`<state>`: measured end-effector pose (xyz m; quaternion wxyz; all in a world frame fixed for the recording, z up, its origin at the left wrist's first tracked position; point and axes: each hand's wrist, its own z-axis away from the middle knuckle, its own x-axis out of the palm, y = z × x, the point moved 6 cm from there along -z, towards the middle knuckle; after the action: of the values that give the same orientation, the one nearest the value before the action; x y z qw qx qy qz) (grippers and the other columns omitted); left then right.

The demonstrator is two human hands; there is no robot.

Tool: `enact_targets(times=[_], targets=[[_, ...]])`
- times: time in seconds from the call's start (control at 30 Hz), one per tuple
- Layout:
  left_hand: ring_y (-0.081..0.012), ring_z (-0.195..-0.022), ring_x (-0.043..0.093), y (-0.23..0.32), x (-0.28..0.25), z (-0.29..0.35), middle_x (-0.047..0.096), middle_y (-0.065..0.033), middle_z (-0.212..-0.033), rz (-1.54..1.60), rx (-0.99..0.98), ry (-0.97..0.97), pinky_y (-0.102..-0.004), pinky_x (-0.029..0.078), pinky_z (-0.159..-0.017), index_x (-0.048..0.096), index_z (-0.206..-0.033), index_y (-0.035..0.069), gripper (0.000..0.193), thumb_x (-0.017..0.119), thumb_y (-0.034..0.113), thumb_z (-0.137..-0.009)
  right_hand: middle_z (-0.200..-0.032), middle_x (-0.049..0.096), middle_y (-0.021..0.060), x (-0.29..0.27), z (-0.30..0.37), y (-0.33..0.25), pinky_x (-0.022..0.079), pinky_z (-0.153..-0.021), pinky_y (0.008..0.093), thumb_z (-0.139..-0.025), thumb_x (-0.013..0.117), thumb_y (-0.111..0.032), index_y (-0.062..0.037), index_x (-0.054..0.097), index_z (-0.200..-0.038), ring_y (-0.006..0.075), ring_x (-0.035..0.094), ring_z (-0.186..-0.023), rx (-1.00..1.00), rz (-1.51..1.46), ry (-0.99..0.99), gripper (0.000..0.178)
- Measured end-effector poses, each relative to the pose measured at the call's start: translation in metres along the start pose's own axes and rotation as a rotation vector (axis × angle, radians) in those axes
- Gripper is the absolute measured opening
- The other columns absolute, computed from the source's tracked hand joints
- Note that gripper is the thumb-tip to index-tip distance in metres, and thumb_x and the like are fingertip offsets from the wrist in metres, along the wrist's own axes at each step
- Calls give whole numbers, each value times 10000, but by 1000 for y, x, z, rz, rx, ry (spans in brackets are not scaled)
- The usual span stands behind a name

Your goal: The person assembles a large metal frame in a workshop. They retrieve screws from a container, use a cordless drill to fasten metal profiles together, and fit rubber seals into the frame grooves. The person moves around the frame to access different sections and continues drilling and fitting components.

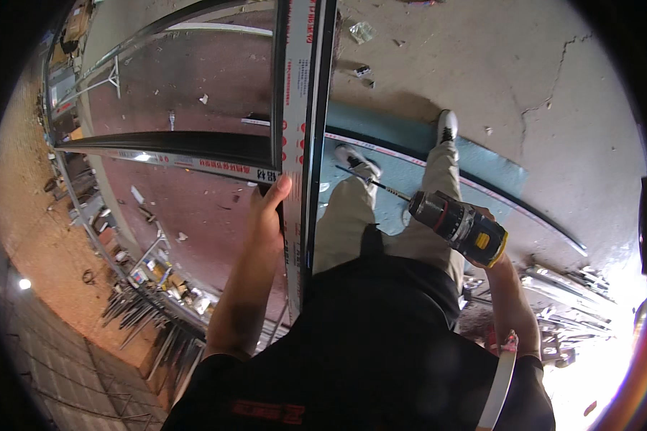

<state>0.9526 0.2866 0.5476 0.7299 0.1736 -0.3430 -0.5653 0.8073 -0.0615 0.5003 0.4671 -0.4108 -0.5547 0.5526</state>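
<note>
A dark metal frame covered with printed protective film stands at my left side. Its long upright profile (295, 93) meets a crossbar (187, 154) in a T-joint. My left hand (269, 212) is closed around the upright just below that joint, thumb lying across its face. In my right hand (494, 260) is a cordless drill (461, 224), black and yellow, held by its grip; the drill hides most of the fingers. A long thin bit (381, 185) in its chuck points up and left toward the upright, apart from it.
On the floor a long dark profile strip (496, 192) lies over a blue-green sheet (410, 188), between and past my shoes. Metal offcuts (568, 302) are heaped at the right. Scraps and bars (140, 305) pile up at the left. Crumpled plastic (362, 31) lies ahead.
</note>
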Motion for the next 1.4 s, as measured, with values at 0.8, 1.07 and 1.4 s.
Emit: enact_targets(times=[0.8, 1.07, 1.4], targets=[[-220, -990, 679, -19, -15, 12, 651, -134, -1168, 27, -134, 75, -343, 588, -813, 500, -1339, -31, 768, 757, 476, -824, -816, 601, 17, 44, -45, 49, 475, -608, 249, -695, 803, -133, -38, 639, -860, 112, 580, -679, 360, -71, -176, 251], [-229, -875, 684, -9, -21, 10, 642, -155, -1109, -289, -28, -6, -383, 593, -700, 500, -1313, -27, 724, 742, 449, -824, -1253, 580, 113, 40, -25, 58, 524, -939, 309, -727, 863, -68, -33, 579, -1229, 204, 635, -1096, 423, -63, -257, 577], [-138, -991, 626, 4, -3, 3, 651, -76, -1102, -313, 81, -31, -290, 515, -852, 553, -1255, 5, 618, 776, 417, -850, -1181, 623, 115, 33, -36, 62, 534, -935, 341, -719, 869, -97, -47, 603, -1206, 232, 652, -1074, 369, -117, -320, 557]])
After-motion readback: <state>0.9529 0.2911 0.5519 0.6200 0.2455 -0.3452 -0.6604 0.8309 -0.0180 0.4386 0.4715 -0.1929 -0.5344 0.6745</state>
